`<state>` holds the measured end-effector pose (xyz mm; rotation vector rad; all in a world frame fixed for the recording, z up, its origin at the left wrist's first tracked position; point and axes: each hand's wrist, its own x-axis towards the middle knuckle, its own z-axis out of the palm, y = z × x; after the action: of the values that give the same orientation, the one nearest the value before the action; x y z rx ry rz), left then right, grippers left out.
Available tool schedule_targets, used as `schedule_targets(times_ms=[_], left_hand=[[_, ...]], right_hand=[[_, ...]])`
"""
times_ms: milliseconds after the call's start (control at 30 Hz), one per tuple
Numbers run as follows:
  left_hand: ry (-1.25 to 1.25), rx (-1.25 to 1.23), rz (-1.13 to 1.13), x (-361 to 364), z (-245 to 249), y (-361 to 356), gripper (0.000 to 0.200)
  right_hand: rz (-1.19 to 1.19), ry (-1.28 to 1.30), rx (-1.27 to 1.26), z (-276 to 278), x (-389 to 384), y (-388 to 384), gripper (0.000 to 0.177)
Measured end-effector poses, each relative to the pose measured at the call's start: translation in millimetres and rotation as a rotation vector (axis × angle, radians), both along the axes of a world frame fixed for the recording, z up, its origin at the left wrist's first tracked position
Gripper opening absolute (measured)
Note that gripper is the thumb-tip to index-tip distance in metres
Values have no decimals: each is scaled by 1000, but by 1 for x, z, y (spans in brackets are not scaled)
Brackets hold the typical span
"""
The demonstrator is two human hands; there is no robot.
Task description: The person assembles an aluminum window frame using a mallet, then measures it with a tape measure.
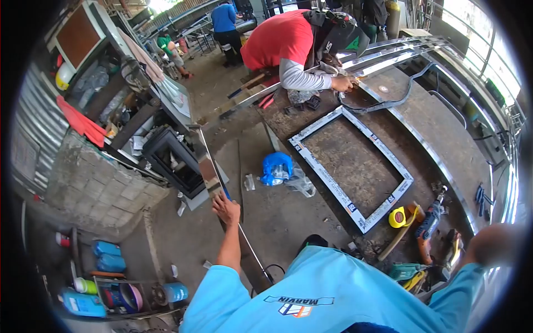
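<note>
My left hand (225,210) is wrapped over a long shiny metal bar (248,250) that slants down toward my body. A small blue strip (226,192) shows against the bar just past my fingers. At the far right edge, my right hand (502,244) is smeared and its fingers cannot be made out. It is near the workbench side with the tools: a power drill (427,230), a hammer (401,233) and a yellow tape measure (397,217). A rectangular frame (355,213) with printed protective film lies on the bench.
Across the bench (355,150), a person in a red shirt (280,41) and welding helmet works at a metal frame (427,147). A blue plastic bag (276,168) lies on the floor. Cluttered shelves (141,125) stand left; bottles (108,258) are at lower left.
</note>
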<state>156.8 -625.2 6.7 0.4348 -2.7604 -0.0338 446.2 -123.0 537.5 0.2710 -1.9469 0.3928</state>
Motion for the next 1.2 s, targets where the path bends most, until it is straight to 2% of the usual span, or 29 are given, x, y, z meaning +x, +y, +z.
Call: schedule_targets(times_ms=[133, 333, 567, 633, 667, 1000, 1200], left_hand=[[-25, 49, -18, -2, 6, 3, 72], [63, 53, -33, 2, 2, 2, 69], [41, 17, -25, 7, 4, -3, 70], [-21, 75, 4, 5, 16, 10, 69], [10, 30, -7, -1, -2, 0, 68], [31, 51, -27, -1, 0, 2, 70], [45, 0, -27, -1, 6, 1, 68]], right_hand=[[-278, -198, -13, -35, -32, 15, 26], [-396, -314, -38, -73, -44, 27, 25], [-403, -318, -44, -84, -44, 30, 23], [-411, -309, -51, -84, -41, 28, 23], [-407, -314, -61, -85, -41, 28, 23], [-410, -331, -44, -92, -43, 37, 21], [-371, -256, -46, -73, -31, 34, 20]])
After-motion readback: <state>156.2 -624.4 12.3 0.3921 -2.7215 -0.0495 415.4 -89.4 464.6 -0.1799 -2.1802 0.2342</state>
